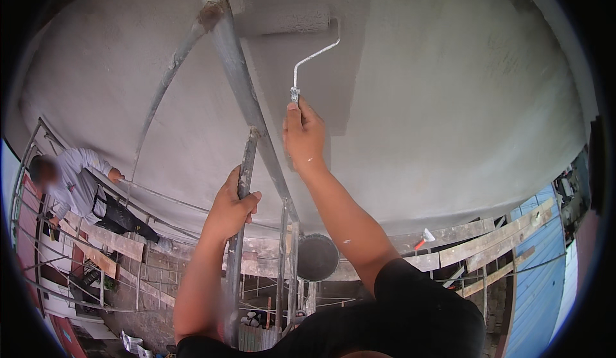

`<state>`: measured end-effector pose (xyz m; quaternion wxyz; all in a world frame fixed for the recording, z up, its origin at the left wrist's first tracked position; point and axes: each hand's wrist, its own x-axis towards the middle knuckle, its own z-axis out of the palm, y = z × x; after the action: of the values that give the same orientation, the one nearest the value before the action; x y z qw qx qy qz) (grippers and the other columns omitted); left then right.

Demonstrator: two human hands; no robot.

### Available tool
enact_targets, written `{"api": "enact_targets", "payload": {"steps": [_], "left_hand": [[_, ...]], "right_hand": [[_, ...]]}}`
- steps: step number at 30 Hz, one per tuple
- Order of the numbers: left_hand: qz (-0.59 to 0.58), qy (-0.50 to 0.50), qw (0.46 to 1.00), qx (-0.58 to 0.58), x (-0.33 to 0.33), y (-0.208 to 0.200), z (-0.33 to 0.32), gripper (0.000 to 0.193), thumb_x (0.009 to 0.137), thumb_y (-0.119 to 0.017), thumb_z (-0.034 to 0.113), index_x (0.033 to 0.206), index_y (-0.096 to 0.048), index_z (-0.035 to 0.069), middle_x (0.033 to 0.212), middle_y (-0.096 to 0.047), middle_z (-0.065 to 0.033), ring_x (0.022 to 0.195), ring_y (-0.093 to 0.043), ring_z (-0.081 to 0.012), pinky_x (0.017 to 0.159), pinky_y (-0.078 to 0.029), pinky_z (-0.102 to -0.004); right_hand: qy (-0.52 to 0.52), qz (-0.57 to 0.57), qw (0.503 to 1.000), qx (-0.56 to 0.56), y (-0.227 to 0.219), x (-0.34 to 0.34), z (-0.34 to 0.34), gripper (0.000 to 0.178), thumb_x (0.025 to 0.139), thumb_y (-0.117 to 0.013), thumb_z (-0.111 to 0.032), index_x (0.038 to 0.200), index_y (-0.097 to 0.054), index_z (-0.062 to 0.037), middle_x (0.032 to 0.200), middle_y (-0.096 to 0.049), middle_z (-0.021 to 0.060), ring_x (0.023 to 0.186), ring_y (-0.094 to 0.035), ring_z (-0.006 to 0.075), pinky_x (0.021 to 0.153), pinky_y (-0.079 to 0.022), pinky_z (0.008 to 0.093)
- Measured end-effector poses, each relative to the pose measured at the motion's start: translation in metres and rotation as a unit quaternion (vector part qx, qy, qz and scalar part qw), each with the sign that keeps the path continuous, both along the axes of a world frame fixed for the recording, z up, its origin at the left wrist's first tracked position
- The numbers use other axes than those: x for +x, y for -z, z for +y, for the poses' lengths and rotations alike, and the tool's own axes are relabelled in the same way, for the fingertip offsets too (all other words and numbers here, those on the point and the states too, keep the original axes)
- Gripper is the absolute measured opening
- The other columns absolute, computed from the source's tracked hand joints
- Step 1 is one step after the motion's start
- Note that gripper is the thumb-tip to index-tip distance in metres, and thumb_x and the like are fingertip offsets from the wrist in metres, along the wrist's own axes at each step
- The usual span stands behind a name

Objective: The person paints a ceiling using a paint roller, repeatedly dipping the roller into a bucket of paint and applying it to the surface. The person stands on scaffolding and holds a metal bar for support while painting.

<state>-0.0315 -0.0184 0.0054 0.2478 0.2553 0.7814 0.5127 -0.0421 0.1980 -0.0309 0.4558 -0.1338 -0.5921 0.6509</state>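
Note:
My right hand (304, 133) is closed round the handle of a paint roller (317, 55), held up against the wall (436, 114). The roller's grey, wet-looking sleeve lies on the wall near the top of the view, partly behind a scaffold pole. A darker, damp-looking band (333, 82) runs below and beside it. To the left, my left hand (232, 205) grips a slanting metal scaffold tube (244, 172), its thumb and fingers wrapped about it. Flecks of light paint dot my right forearm.
A thick scaffold pole (239, 82) crosses in front of the wall. Below are a dark round bucket (318, 257) and a scraper with an orange handle (423, 237) on planks (465, 235). Another person (86, 188) stands on the scaffold at left; the ground lies far beneath.

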Motion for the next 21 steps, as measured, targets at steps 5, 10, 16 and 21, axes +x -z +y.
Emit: {"api": "enact_targets", "payload": {"steps": [5, 10, 16, 21], "left_hand": [[-0.003, 0.011, 1.000, 0.005, 0.001, -0.004, 0.002, 0.071, 0.089, -0.064, 0.007, 0.152, -0.035, -0.006, 0.079, -0.060, -0.0070, 0.065, -0.059, -0.0138, 0.053, -0.051, -0.0285], [-0.007, 0.002, 1.000, 0.004, 0.002, -0.005, -0.002, 0.073, 0.088, -0.065, 0.008, 0.152, -0.034, -0.007, 0.078, -0.060, -0.0080, 0.065, -0.059, -0.0143, 0.054, -0.051, -0.0293], [-0.004, 0.004, 1.000, 0.026, -0.001, 0.004, 0.001, 0.075, 0.087, -0.068, 0.008, 0.153, -0.035, -0.006, 0.074, -0.059, -0.0060, 0.059, -0.056, -0.0135, 0.052, -0.048, -0.0279], [-0.004, -0.004, 1.000, 0.019, 0.002, -0.002, -0.006, 0.072, 0.087, -0.066, 0.008, 0.151, -0.036, -0.007, 0.078, -0.060, -0.0081, 0.064, -0.059, -0.0143, 0.053, -0.051, -0.0285]], "right_hand": [[-0.041, 0.073, 0.996, 0.008, -0.115, -0.010, 0.017, 0.032, 0.107, -0.054, -0.019, 0.132, -0.063, -0.0023, 0.068, -0.051, -0.0008, 0.050, -0.044, 0.0065, 0.041, -0.035, 0.0245], [-0.066, 0.100, 0.993, 0.021, -0.211, -0.018, 0.023, 0.037, 0.105, -0.056, -0.021, 0.133, -0.061, 0.0035, 0.069, -0.053, 0.0012, 0.051, -0.046, 0.0083, 0.045, -0.039, 0.0271], [-0.059, 0.116, 0.991, 0.023, -0.257, -0.017, 0.025, 0.035, 0.105, -0.056, -0.023, 0.127, -0.062, 0.0045, 0.070, -0.054, 0.0012, 0.054, -0.048, 0.0090, 0.047, -0.039, 0.0273], [-0.082, 0.062, 0.995, 0.001, -0.184, -0.018, 0.022, 0.030, 0.106, -0.056, -0.025, 0.121, -0.064, 0.0005, 0.070, -0.053, -0.0001, 0.053, -0.046, 0.0079, 0.045, -0.037, 0.0266]]}}
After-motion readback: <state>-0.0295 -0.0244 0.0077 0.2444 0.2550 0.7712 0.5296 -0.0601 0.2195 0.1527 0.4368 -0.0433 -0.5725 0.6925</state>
